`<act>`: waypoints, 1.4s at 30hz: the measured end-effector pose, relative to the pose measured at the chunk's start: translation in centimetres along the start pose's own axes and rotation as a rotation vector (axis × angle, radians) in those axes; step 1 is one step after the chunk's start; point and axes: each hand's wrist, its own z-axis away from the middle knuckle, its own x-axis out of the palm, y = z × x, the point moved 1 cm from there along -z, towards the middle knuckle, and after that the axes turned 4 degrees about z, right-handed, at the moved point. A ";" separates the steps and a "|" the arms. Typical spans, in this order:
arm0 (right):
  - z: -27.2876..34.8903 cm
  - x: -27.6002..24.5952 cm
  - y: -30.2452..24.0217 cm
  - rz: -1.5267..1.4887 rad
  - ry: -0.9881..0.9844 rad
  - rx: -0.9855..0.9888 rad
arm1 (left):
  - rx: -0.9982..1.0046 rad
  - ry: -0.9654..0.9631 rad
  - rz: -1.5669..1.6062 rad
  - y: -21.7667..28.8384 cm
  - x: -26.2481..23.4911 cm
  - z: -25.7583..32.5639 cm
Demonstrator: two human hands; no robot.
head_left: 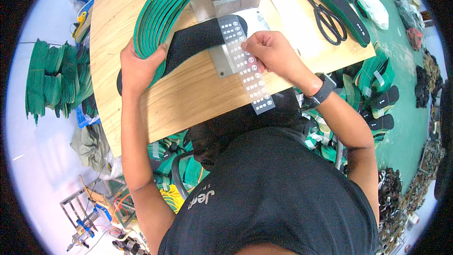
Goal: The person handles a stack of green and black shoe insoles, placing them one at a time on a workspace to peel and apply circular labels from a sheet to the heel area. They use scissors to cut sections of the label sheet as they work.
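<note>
Left hand (138,65) gripped the black insole (191,43) (green insole stack (163,12) alongside); right hand (268,49) pinched the transparent label strip (245,63) over it.

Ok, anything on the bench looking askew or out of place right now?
Mostly no. The clear label strip, pinched by the right hand, hangs past the wooden table edge. The left hand steadies the fanned green insole stack over a black insole. Open scissors lie apart, near the far edge.
</note>
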 end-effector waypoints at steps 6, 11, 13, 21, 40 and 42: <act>2.0 -1.6 0.0 -0.012 0.026 -0.197 | -0.004 0.004 -0.081 0.6 0.0 1.0; 1.0 -6.8 0.1 0.152 0.143 -0.269 | -0.008 0.003 -0.124 -0.9 -0.7 1.5; -1.0 -8.9 0.2 0.231 0.209 -0.311 | 0.187 -0.128 -0.293 -0.6 -1.0 1.6; -1.4 -23.7 -2.9 0.681 0.649 -0.700 | -0.183 -0.582 -0.207 -2.4 -6.3 -1.5; -3.7 -32.2 4.2 0.804 0.186 0.052 | 0.030 -0.140 -0.752 1.4 -7.3 0.9; -2.9 -29.6 1.9 0.640 0.173 0.065 | 0.026 -0.193 -0.702 1.5 -8.1 1.7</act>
